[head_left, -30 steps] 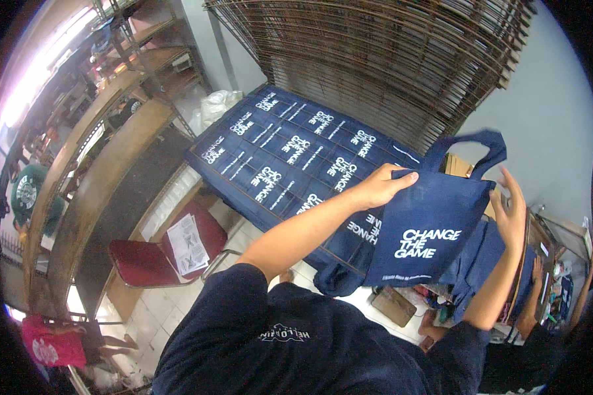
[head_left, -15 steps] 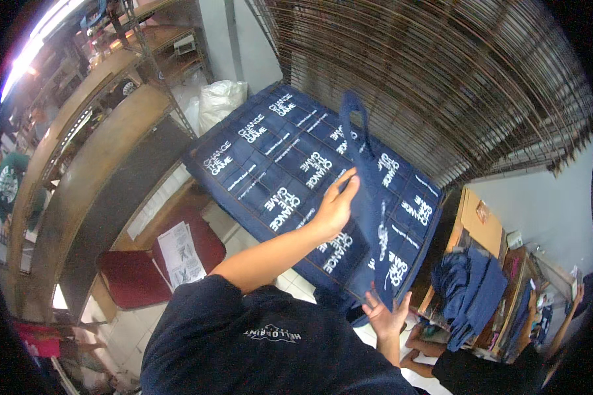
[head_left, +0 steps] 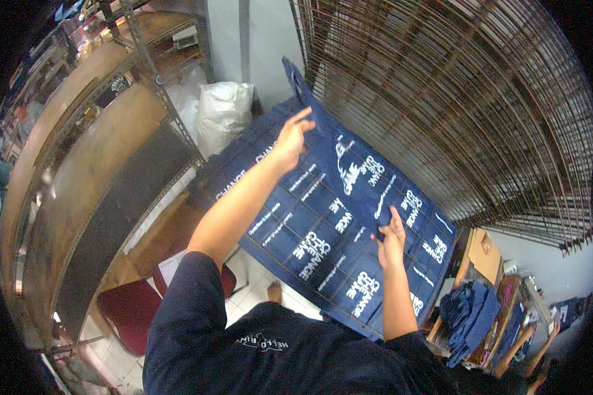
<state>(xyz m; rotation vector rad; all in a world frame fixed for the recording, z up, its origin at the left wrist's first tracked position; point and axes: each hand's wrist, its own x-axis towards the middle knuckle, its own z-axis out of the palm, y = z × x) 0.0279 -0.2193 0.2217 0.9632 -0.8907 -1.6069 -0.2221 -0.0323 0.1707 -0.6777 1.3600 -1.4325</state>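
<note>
A navy fabric bag with a looped strap and white print [head_left: 329,148] is stretched between my hands above a table-like surface. Its strap rises at the upper end. My left hand [head_left: 292,143] is closed on the bag's edge near the strap. At the bag's opposite end, my right hand [head_left: 392,242] has its fingers bent around the lower edge, partly hidden by the cloth. Beneath them spreads a broad layer of navy printed fabric [head_left: 290,234] marked with thin grid lines.
Metal wire racks [head_left: 441,72] rise behind the fabric. Left stand curved-looking wooden shelves [head_left: 122,122] and a white sack [head_left: 224,108]. Dark red chairs [head_left: 128,316] are at lower left. Rightward are a navy cloth pile [head_left: 469,313], a cardboard piece [head_left: 484,253] and another person's hands [head_left: 540,342].
My left hand has carried the strap end of the bag up and leftward. My right hand has moved up and forward over the fabric, along with the bag's lower end.
</note>
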